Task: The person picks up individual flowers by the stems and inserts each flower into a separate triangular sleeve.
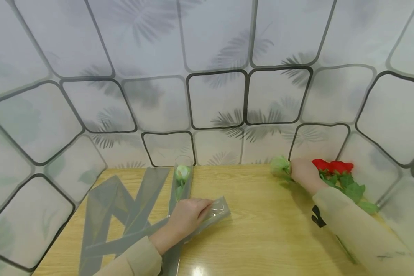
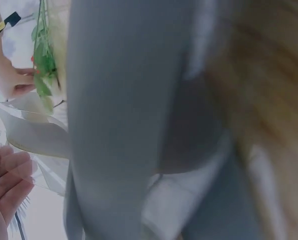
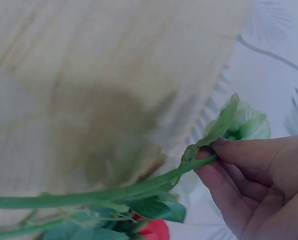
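Where the wrapped white rose (image 1: 182,174) lies on the table (image 1: 252,234), count: one grey-edged clear sleeve (image 1: 219,211), nearer you than that rose, fingers of your left hand (image 1: 186,217) gripping it; one pale green flower (image 1: 280,165), well right, its stem pinched by your right hand (image 1: 306,175); red roses (image 1: 332,167), farther right; grey sleeves (image 1: 98,209), left.

Head view: from above, facing forward and down; takes in yellow wood-grain table (image 1: 255,237) and white grey-lined wall (image 1: 217,99). Left wrist view: very near grey translucent plastic sleeves (image 2: 119,125), scene turned sideways. Right wrist view: close on pale-green, thin-petalled flower (image 3: 251,122); flower and bare right hand (image 3: 269,185) shared with head view.
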`<state>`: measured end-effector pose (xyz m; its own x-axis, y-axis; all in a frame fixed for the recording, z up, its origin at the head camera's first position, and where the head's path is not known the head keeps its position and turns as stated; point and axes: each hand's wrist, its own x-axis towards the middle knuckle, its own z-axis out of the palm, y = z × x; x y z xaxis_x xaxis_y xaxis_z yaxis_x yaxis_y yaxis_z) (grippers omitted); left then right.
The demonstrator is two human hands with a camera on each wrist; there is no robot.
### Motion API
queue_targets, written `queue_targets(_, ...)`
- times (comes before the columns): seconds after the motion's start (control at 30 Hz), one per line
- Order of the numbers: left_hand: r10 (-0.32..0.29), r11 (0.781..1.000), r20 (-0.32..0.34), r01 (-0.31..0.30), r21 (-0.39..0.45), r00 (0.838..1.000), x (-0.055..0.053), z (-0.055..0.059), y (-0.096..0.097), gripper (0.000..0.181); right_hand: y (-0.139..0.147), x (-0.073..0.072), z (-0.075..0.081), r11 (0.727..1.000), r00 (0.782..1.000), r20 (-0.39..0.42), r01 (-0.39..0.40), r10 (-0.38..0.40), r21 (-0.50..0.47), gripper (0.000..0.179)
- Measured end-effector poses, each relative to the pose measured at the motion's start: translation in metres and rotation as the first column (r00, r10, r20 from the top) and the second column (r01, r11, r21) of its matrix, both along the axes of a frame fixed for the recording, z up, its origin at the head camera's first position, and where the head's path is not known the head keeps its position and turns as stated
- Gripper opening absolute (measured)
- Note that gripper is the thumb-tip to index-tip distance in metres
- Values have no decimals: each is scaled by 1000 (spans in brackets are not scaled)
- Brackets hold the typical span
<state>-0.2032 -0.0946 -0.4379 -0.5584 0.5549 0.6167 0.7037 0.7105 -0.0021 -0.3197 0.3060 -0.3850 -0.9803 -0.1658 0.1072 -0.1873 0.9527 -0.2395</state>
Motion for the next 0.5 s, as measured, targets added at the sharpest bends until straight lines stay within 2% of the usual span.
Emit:
queue_targets(0.3, 12, 1000, -16, -12, 19, 1000, -1, -2, 2, 10, -3, 6, 31, 999, 1000, 14, -25, 26, -34, 44)
queue_targets(0.5, -2, 1000, -14, 2, 25, 1000, -2, -3, 3, 8, -2, 6, 50, 999, 999, -29, -30, 29, -33, 31)
